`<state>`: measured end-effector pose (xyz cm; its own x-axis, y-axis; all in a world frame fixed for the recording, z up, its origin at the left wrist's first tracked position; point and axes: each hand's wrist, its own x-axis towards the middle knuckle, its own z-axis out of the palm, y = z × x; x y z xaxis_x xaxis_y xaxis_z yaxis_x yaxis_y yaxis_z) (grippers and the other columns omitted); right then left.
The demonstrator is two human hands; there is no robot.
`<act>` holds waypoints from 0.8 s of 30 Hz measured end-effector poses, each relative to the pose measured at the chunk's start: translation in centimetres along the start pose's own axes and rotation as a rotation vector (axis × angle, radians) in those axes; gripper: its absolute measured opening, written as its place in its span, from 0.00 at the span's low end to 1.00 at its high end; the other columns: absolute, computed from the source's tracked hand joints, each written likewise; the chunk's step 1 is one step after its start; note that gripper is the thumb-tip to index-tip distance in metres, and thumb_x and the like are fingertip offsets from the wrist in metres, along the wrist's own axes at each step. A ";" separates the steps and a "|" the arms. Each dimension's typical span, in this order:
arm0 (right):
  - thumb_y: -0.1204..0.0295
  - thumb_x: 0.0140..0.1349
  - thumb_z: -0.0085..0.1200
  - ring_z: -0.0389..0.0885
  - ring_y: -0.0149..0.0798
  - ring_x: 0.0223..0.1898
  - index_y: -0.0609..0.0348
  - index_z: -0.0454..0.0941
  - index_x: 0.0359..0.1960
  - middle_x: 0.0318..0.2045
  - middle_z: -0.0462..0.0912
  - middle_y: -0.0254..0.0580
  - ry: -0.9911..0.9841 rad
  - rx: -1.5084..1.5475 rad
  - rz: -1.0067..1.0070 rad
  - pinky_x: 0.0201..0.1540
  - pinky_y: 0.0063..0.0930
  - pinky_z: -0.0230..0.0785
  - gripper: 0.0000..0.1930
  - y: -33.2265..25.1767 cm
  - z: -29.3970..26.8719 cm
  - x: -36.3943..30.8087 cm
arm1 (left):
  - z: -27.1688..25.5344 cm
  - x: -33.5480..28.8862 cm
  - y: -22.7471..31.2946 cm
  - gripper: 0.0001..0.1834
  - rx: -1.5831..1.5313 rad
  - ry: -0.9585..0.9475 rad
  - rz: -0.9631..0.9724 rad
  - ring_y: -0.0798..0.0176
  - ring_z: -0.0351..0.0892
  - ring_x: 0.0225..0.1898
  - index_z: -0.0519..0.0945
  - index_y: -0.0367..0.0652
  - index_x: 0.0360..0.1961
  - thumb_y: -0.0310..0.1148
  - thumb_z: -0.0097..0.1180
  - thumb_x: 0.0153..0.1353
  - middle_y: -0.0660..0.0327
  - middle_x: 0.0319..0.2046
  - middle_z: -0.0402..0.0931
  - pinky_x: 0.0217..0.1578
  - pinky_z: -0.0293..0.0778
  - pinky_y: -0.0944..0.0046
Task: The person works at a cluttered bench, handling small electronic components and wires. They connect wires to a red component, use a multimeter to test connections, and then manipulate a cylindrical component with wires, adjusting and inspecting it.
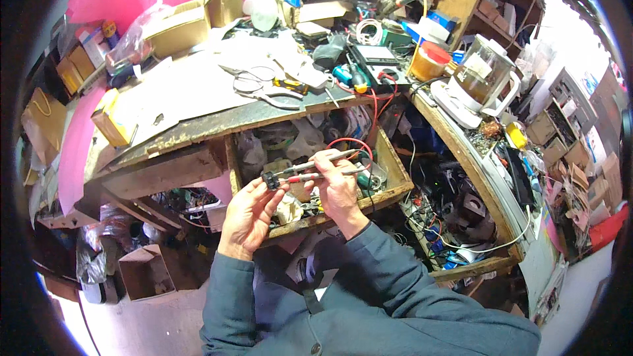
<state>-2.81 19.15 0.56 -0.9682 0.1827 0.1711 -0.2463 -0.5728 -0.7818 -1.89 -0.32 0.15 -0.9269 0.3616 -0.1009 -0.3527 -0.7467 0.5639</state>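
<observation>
Here, left fingers (272, 205) pinch a black component (270, 181); right fingers (324, 164) hold probes (304, 177).

The black part (270, 181) in the left hand (244, 216) is too small to identify; the lower edge crops the jacket (369, 329).

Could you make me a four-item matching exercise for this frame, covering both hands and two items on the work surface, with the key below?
1. Left hand
2. Right hand
3. Round jar
4. Upright box

A. Yellow, toward the bench's left end
B. Holding two probes
C. Red-lidded, left of the clear jug
D. Holding a small black part

Pairs: 1-D, 2-B, 3-C, 4-A
</observation>
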 end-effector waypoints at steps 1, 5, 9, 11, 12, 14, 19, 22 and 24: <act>0.72 0.71 0.55 0.82 0.33 0.23 0.63 0.78 0.39 0.30 0.82 0.42 -0.007 0.009 -0.001 0.23 0.27 0.78 0.06 0.0 -0.1 0.1 | 0.3 0.0 0.0 0.13 0.004 0.017 0.014 0.51 0.84 0.52 0.75 0.29 0.53 0.26 0.55 0.71 0.47 0.49 0.81 0.56 0.82 0.60; 0.71 0.71 0.55 0.82 0.33 0.22 0.62 0.78 0.39 0.28 0.83 0.41 -0.001 -0.017 -0.007 0.23 0.26 0.76 0.06 0.1 0.0 -0.1 | -0.1 0.1 -0.3 0.13 -0.013 0.053 0.023 0.51 0.84 0.49 0.76 0.30 0.51 0.30 0.53 0.73 0.48 0.48 0.82 0.51 0.86 0.61; 0.70 0.71 0.55 0.82 0.31 0.23 0.62 0.78 0.39 0.28 0.83 0.40 -0.002 -0.061 0.010 0.25 0.25 0.76 0.07 -0.2 0.2 -0.3 | -0.2 0.2 -0.3 0.12 -0.016 0.073 0.012 0.49 0.85 0.48 0.76 0.31 0.50 0.30 0.55 0.72 0.48 0.47 0.82 0.50 0.86 0.59; 0.70 0.71 0.55 0.82 0.31 0.23 0.61 0.78 0.39 0.28 0.83 0.40 -0.004 -0.071 0.002 0.25 0.24 0.76 0.07 -0.1 0.1 -0.4 | -0.3 0.3 -0.2 0.12 -0.005 0.080 0.006 0.49 0.85 0.48 0.77 0.31 0.50 0.30 0.55 0.72 0.48 0.47 0.82 0.49 0.86 0.59; 0.70 0.71 0.55 0.82 0.31 0.23 0.61 0.78 0.39 0.28 0.83 0.40 -0.008 -0.069 0.001 0.25 0.24 0.76 0.07 0.0 0.0 -0.4 | -0.3 0.2 -0.2 0.12 0.001 0.085 0.004 0.49 0.85 0.48 0.77 0.31 0.50 0.30 0.54 0.72 0.48 0.47 0.82 0.49 0.86 0.59; 0.70 0.71 0.55 0.82 0.30 0.23 0.61 0.78 0.39 0.28 0.83 0.40 -0.015 -0.064 -0.001 0.25 0.24 0.76 0.07 0.2 -0.1 -0.3 | 0.0 0.1 -0.2 0.12 -0.011 0.096 0.011 0.51 0.85 0.46 0.77 0.32 0.49 0.30 0.56 0.72 0.49 0.46 0.82 0.48 0.87 0.60; 0.70 0.71 0.55 0.81 0.29 0.22 0.61 0.78 0.39 0.28 0.83 0.38 -0.023 -0.060 0.033 0.24 0.22 0.75 0.07 0.0 -0.1 -0.3 | -0.3 0.4 -0.2 0.11 -0.034 0.093 -0.001 0.50 0.86 0.45 0.78 0.32 0.47 0.29 0.58 0.70 0.48 0.45 0.83 0.47 0.88 0.60; 0.70 0.71 0.55 0.81 0.29 0.22 0.61 0.78 0.39 0.28 0.83 0.38 -0.020 -0.053 0.024 0.24 0.23 0.75 0.07 -0.2 0.2 -0.4 | -0.4 0.4 -0.2 0.10 -0.046 0.098 -0.001 0.48 0.86 0.46 0.78 0.32 0.45 0.29 0.58 0.69 0.47 0.44 0.83 0.48 0.87 0.58; 0.70 0.71 0.55 0.81 0.29 0.22 0.61 0.78 0.39 0.28 0.83 0.38 -0.033 -0.067 0.018 0.24 0.23 0.76 0.07 0.0 0.0 -0.3 | -0.4 0.5 -0.2 0.09 -0.062 0.093 -0.006 0.48 0.86 0.46 0.78 0.33 0.45 0.28 0.59 0.69 0.47 0.44 0.83 0.48 0.87 0.58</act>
<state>-2.54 19.11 0.55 -0.9737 0.1451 0.1754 -0.2259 -0.5209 -0.8232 -2.30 -0.22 -0.33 -0.9315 0.3154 -0.1811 -0.3632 -0.7788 0.5114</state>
